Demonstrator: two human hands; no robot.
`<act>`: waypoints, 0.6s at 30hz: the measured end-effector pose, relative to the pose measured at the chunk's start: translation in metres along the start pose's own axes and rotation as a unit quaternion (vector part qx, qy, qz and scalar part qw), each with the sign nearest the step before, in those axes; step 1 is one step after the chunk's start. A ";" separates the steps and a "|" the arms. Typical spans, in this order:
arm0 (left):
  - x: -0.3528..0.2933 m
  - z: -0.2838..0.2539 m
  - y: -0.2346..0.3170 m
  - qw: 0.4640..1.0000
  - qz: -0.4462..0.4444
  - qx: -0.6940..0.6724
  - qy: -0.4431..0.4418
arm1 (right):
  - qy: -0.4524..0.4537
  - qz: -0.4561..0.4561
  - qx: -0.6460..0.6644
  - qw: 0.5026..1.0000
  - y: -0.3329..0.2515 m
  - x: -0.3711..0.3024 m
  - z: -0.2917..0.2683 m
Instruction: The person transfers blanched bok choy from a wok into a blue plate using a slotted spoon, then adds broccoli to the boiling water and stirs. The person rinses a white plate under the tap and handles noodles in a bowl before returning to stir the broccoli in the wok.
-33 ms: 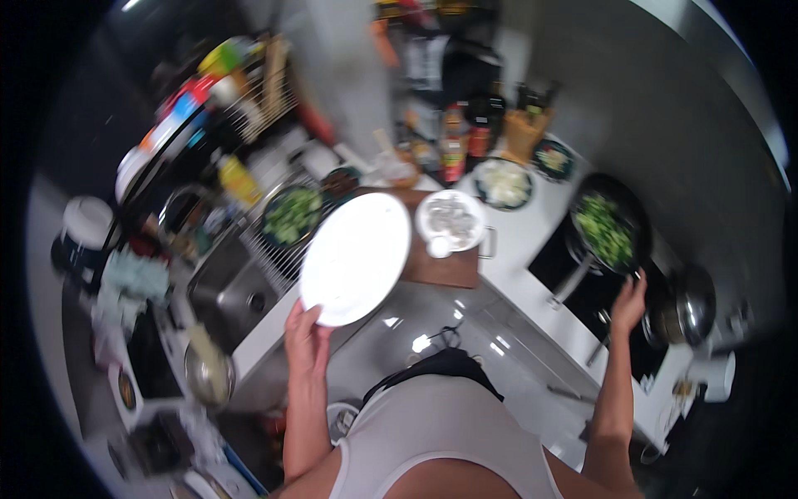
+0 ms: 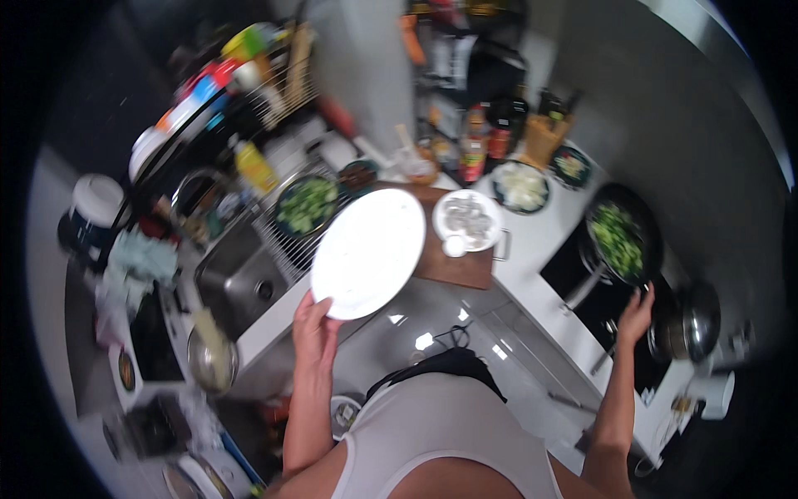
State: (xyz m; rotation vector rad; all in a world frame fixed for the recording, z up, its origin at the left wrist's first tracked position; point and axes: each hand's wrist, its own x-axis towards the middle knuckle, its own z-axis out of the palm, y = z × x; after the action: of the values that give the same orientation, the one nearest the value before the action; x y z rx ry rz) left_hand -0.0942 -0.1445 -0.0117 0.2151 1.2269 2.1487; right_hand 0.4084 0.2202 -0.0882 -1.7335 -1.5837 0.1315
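My left hand (image 2: 314,328) grips the near rim of a large white oval plate (image 2: 370,254), held tilted in the air over the counter's front edge. A few small specks mark its bare face. At the right, my right hand (image 2: 637,314) is closed at the near edge of a black wok (image 2: 652,229), apparently around its short dark handle, which the fingers mostly hide. Chopped green vegetables (image 2: 617,237) lie in the wok. A long silvery handle (image 2: 586,289) slants out of the wok toward the counter edge. The wok is over the black stovetop (image 2: 573,264).
A brown cutting board (image 2: 465,273) bears a white plate of greyish pieces (image 2: 468,220). Behind it stand a plate of pale slices (image 2: 522,187) and bottles (image 2: 473,158). Left are a bowl of greens (image 2: 306,206), a sink (image 2: 241,279) and a dish rack (image 2: 278,100). A lidded steel pot (image 2: 694,323) sits right.
The whole view has turned slightly, so the counter things appear farther right. Both hands keep their holds, with the plate shifted a little right in the picture.
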 end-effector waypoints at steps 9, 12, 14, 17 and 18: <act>-0.013 -0.082 0.008 0.995 0.015 -0.057 0.081 | -0.169 0.099 0.136 0.971 0.071 0.021 0.041; -0.017 -0.111 0.008 0.990 0.018 -0.070 0.123 | -0.184 0.184 0.156 0.953 0.052 0.025 0.034; -0.022 -0.131 0.007 0.987 0.026 -0.077 0.138 | -0.226 0.227 0.164 0.933 0.060 0.037 0.025; -0.020 -0.147 0.014 0.983 0.047 -0.064 0.164 | -0.215 0.233 0.112 0.942 0.092 0.048 0.024; -0.024 -0.151 0.013 0.981 0.050 -0.058 0.179 | -0.251 0.206 0.117 0.938 0.095 0.053 0.024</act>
State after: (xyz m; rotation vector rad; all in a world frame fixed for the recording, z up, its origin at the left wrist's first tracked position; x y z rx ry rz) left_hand -0.1480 -0.2715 -0.0800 -0.1712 1.2999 2.4115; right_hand 0.4836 0.2850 -0.1397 -1.9058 -1.4349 1.0002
